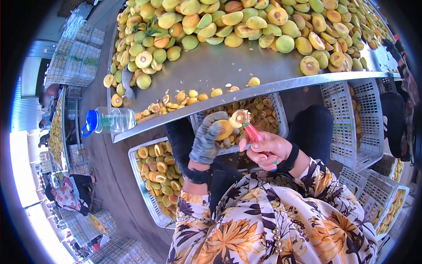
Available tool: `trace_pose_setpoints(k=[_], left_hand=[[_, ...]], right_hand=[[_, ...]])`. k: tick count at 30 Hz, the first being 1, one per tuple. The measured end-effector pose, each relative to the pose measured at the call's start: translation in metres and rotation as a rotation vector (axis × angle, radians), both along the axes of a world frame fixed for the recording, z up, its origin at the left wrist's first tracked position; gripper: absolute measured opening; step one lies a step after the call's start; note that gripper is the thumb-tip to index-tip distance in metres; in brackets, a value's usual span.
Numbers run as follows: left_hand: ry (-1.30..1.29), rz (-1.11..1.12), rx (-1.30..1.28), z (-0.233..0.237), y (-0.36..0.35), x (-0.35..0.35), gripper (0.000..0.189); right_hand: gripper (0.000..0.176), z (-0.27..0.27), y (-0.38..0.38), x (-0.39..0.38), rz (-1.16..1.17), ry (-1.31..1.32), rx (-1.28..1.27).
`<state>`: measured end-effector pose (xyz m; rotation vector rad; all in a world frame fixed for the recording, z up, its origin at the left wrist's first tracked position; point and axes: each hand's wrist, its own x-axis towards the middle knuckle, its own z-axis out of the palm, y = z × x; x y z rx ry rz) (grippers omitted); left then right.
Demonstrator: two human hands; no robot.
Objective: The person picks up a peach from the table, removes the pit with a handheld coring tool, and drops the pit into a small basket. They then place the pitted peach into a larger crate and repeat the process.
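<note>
left hand [205,138], in a grey glove: fingers curled round an orange-yellow fruit half [224,130], little gap left between them. right hand [268,149], ungloved: fingers closed round a red-handled tool [252,132], tip pointing up and toward the left hand. a pale, ragged fruit piece [239,118] sits at the tip, beside the held half; whether stuck on or just touching, cannot tell. both hands are just off the near edge of the metal bench [206,66], above a crate [283,116] of cut pieces.

main worry: the tip. working end is hidden by the pale piece, so its edge is hard to judge. if it slipped on wet flesh, it could run toward the gloved fingers; the glove looks like thin cloth, doubtful protection. the right fingers sit close to the tool's head and have no glove, so a juicy handle could slide in the grip.

second: the half could be squeezed out or bruised by too firm a hold. the pale piece could drop off into the crate below and mix with what lies there.

also: small pieces [192,100] lie along the bench edge, where a sleeve or knock might tip some over. clear bottle [115,119] by the bench corner; its footing can't be made out, an arm swung wide might topple it.
</note>
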<state>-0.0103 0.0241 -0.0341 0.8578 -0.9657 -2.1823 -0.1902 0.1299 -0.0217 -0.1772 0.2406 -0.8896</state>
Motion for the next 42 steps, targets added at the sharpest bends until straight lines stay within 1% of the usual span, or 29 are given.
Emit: trace_pose_setpoints(k=[2, 5, 6, 8, 9, 10, 11, 13, 14, 15, 17, 18, 19, 21, 22, 23, 25, 26, 28, 29, 30, 31, 32, 34, 37, 38, 39, 41, 42], left_hand=[[0.034, -0.068, -0.039, -0.011, 0.004, -0.004, 0.041], [0.082, -0.004, 0.005, -0.015, 0.009, -0.013, 0.042], [0.056, -0.002, -0.051, -0.013, 0.01, -0.012, 0.041], [0.077, -0.036, -0.026, -0.014, 0.01, -0.015, 0.041], [0.094, -0.071, -0.002, -0.012, 0.011, -0.018, 0.042], [0.033, -0.029, -0.017, -0.008, 0.013, -0.021, 0.042], [0.034, -0.028, -0.018, -0.006, 0.012, -0.024, 0.042], [-0.131, 0.241, 0.086, -0.005, 0.012, -0.029, 0.044], [-0.178, 0.365, 0.088, -0.007, 0.012, -0.032, 0.045], [-0.177, 0.365, 0.089, -0.01, 0.009, -0.025, 0.045], [0.098, 0.079, 0.352, -0.022, 0.0, -0.006, 0.053], [-0.052, 0.198, 0.243, -0.029, 0.003, -0.009, 0.058], [-0.053, 0.198, 0.247, -0.036, 0.005, -0.01, 0.058], [-0.003, 0.369, 0.258, -0.037, 0.006, -0.016, 0.046], [-0.007, 0.459, 0.209, -0.037, 0.008, -0.023, 0.047], [-0.006, 0.456, 0.21, -0.028, 0.01, -0.023, 0.047], [-0.112, 0.261, 0.197, -0.007, 0.013, -0.017, 0.053], [-0.113, 0.262, 0.2, -0.01, 0.012, -0.012, 0.053], [0.035, 0.056, 0.28, -0.018, 0.011, -0.003, 0.053], [0.035, 0.058, 0.281, -0.017, 0.012, -0.003, 0.053], [-0.002, 0.11, 0.238, -0.015, 0.014, -0.004, 0.053], [-0.038, 0.162, 0.196, -0.013, 0.016, -0.005, 0.053], [-0.035, 0.162, 0.197, -0.012, 0.017, -0.009, 0.053], [-0.096, 0.319, 0.094, -0.011, 0.02, -0.018, 0.051], [-0.045, 0.261, 0.105, -0.006, 0.025, -0.02, 0.05], [-0.009, 0.262, 0.117, -0.004, 0.027, -0.021, 0.043], [-0.01, 0.259, 0.119, -0.001, 0.028, -0.022, 0.043], [-0.07, 0.321, -0.1, 0.004, 0.031, -0.028, 0.039], [-0.069, 0.32, -0.098, -0.001, 0.033, -0.029, 0.039]], right_hand=[[0.022, 0.003, -0.002, 0.006, 0.018, -0.007, 0.015], [0.019, 0.001, -0.003, 0.011, 0.021, -0.019, 0.019], [0.018, -0.001, -0.005, 0.012, 0.044, -0.06, 0.053], [0.017, 0.0, -0.006, 0.016, 0.066, -0.102, 0.089], [0.016, 0.002, -0.006, 0.021, 0.108, 0.022, 0.133], [0.014, 0.005, -0.008, 0.025, 0.15, 0.146, 0.176], [0.014, 0.008, -0.011, 0.032, 0.152, 0.147, 0.175], [0.014, 0.015, -0.011, 0.044, -0.064, 0.716, 0.204], [0.017, 0.002, -0.01, 0.044, -0.214, 0.978, 0.071], [0.017, -0.009, -0.008, 0.043, -0.214, 0.98, 0.071], [0.021, -0.019, -0.006, 0.038, -0.509, 1.753, -0.314], [0.024, -0.018, -0.003, 0.034, -0.378, 1.695, -0.213], [0.024, -0.015, -0.001, 0.035, -0.374, 1.695, -0.211], [0.026, -0.009, 0.003, 0.039, -0.413, 1.746, -0.374], [0.027, -0.004, 0.004, 0.04, -0.413, 1.727, -0.39], [0.027, -0.005, 0.003, 0.041, -0.414, 1.73, -0.387], [0.028, -0.008, 0.002, 0.043, -0.417, 1.661, -0.25], [0.031, -0.003, 0.002, 0.043, -0.494, 1.707, -0.27], [0.034, -0.004, 0.002, 0.04, -0.481, 1.718, -0.287], [0.037, -0.004, 0.002, 0.038, -0.471, 1.73, -0.306], [0.036, 0.002, 0.003, 0.036, -0.338, 1.626, -0.249], [0.036, 0.001, 0.004, 0.037, -0.336, 1.627, -0.249], [0.035, 0.0, 0.007, 0.039, -0.319, 1.656, -0.332], [0.033, 0.002, 0.01, 0.042, -0.267, 1.717, -0.43], [0.028, -0.004, 0.01, 0.049, -0.267, 1.665, -0.411], [0.028, -0.007, 0.011, 0.051, -0.279, 1.659, -0.451], [0.028, -0.008, 0.012, 0.052, -0.279, 1.659, -0.447], [0.026, -0.007, 0.013, 0.053, -0.226, 1.679, -0.393], [0.026, -0.007, 0.013, 0.054, -0.226, 1.68, -0.391]])
